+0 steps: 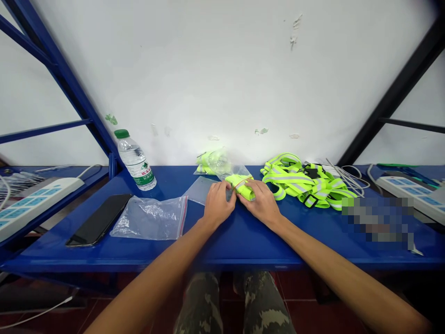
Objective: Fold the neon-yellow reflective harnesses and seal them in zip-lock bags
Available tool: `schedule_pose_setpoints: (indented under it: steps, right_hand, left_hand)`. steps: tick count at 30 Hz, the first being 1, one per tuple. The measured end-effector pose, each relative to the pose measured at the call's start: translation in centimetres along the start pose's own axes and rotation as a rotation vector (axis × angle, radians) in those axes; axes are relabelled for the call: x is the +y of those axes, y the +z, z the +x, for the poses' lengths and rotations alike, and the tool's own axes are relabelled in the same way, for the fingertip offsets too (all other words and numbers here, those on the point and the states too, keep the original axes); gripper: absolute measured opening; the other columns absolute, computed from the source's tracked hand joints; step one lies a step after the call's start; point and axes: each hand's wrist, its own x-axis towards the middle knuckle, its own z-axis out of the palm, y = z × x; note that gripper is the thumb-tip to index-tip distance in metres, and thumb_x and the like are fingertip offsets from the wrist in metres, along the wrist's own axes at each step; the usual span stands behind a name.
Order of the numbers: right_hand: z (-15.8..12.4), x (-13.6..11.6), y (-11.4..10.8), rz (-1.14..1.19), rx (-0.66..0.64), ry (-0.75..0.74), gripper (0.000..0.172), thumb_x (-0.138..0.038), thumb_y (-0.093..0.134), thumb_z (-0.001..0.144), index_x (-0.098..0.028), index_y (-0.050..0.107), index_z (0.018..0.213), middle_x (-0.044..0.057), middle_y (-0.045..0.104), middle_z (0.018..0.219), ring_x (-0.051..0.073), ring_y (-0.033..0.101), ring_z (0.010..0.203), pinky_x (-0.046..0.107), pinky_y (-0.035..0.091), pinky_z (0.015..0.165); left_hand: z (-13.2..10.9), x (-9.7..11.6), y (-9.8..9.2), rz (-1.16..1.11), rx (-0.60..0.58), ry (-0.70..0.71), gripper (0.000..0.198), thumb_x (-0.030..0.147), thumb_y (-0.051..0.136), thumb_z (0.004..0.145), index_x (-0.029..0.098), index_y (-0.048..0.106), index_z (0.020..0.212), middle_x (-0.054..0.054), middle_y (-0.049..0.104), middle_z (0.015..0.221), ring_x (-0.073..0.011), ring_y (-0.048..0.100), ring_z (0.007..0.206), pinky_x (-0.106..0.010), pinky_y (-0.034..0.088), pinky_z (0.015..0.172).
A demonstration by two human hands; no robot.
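Between my two hands lies a clear zip bag with a folded neon-yellow reflective strap inside, its red zip line running across the near end. My left hand has thumb and fingers closed on the bag's left edge. My right hand is closed on its right edge, the thumbs almost meeting. Behind them, near the wall, sits another bagged neon-yellow bundle. A flat clear bag is partly under my left hand. To the right lies a loose heap of neon-yellow reflective straps with black buckles.
Left on the blue table are a clear zip bag, a black phone and a water bottle with a green cap. White cables and a blurred-out item lie at right. Power strips rest on neighbouring tables.
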Motion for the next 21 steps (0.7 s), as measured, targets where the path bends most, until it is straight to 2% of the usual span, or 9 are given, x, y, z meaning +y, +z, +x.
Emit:
schedule_pose_setpoints:
  steps: [6, 9, 11, 14, 17, 19, 21]
  right_hand:
    - [0.2, -0.5, -0.2, 0.069, 0.003, 0.13, 0.024, -0.034, 0.065, 0.083, -0.018, 0.062, 0.1, 0.019, 0.048, 0.137, 0.028, 0.064, 0.102, 0.045, 0.056, 0.084]
    - [0.4, -0.4, -0.1, 0.158, 0.024, 0.193, 0.027, -0.034, 0.068, 0.08, -0.018, 0.062, 0.1, 0.016, 0.063, 0.121, 0.028, 0.064, 0.103, 0.045, 0.052, 0.091]
    - [0.7, -0.2, -0.1, 0.233, 0.042, 0.304, 0.029, -0.036, 0.071, 0.077, -0.018, 0.063, 0.098, 0.012, 0.07, 0.105, 0.028, 0.066, 0.099, 0.045, 0.051, 0.09]
    - [1.3, 0.2, -0.4, 0.409, 0.08, 0.557, 0.031, -0.042, 0.075, 0.071, -0.018, 0.066, 0.087, 0.007, 0.071, 0.086, 0.024, 0.066, 0.081, 0.039, 0.053, 0.077]
    - [2.0, 0.4, -0.8, 0.745, 0.121, 0.852, 0.034, -0.046, 0.08, 0.063, -0.018, 0.066, 0.075, 0.002, 0.067, 0.07, 0.019, 0.063, 0.065, 0.031, 0.051, 0.058]
    - [2.4, 0.3, -1.1, 0.99, 0.105, 1.027, 0.036, -0.045, 0.083, 0.059, -0.018, 0.064, 0.072, 0.001, 0.066, 0.066, 0.018, 0.062, 0.061, 0.03, 0.051, 0.053]
    - [2.6, 0.1, -1.3, 1.166, 0.059, 1.139, 0.036, -0.043, 0.086, 0.057, -0.019, 0.061, 0.069, 0.002, 0.066, 0.065, 0.02, 0.064, 0.062, 0.031, 0.054, 0.053]
  left_hand:
    - [0.2, 0.2, 0.1, -0.03, 0.036, 0.086, 0.005, 0.016, 0.054, 0.086, 0.019, 0.056, 0.089, -0.005, 0.064, 0.089, -0.0217, 0.058, 0.09, -0.036, 0.048, 0.083]
    - [0.2, 0.5, -0.1, -0.042, 0.067, 0.195, 0.005, 0.017, 0.052, 0.088, 0.019, 0.056, 0.09, -0.007, 0.065, 0.091, -0.0219, 0.058, 0.093, -0.037, 0.048, 0.086]
    - [0.1, 0.7, -0.2, -0.061, 0.07, 0.242, 0.005, 0.018, 0.05, 0.09, 0.019, 0.055, 0.09, -0.007, 0.064, 0.092, -0.0216, 0.057, 0.094, -0.036, 0.047, 0.087]
    - [0.0, 1.1, -0.1, -0.101, 0.053, 0.188, 0.003, 0.018, 0.052, 0.089, 0.019, 0.053, 0.092, -0.007, 0.062, 0.094, -0.0215, 0.057, 0.095, -0.037, 0.047, 0.088]
    - [-0.1, 1.1, 0.2, -0.148, 0.012, 0.085, 0.021, 0.028, 0.061, 0.085, 0.018, 0.051, 0.101, -0.009, 0.06, 0.102, -0.0233, 0.057, 0.1, -0.039, 0.049, 0.088]
    - [-0.2, 1.0, 0.4, -0.186, -0.024, 0.072, 0.034, 0.037, 0.065, 0.083, 0.019, 0.05, 0.108, -0.01, 0.059, 0.108, -0.0244, 0.057, 0.104, -0.04, 0.05, 0.089]
    - [-0.1, 0.9, 0.5, -0.218, -0.036, 0.079, 0.038, 0.04, 0.064, 0.084, 0.019, 0.05, 0.112, -0.01, 0.058, 0.112, -0.0243, 0.056, 0.108, -0.04, 0.05, 0.09]
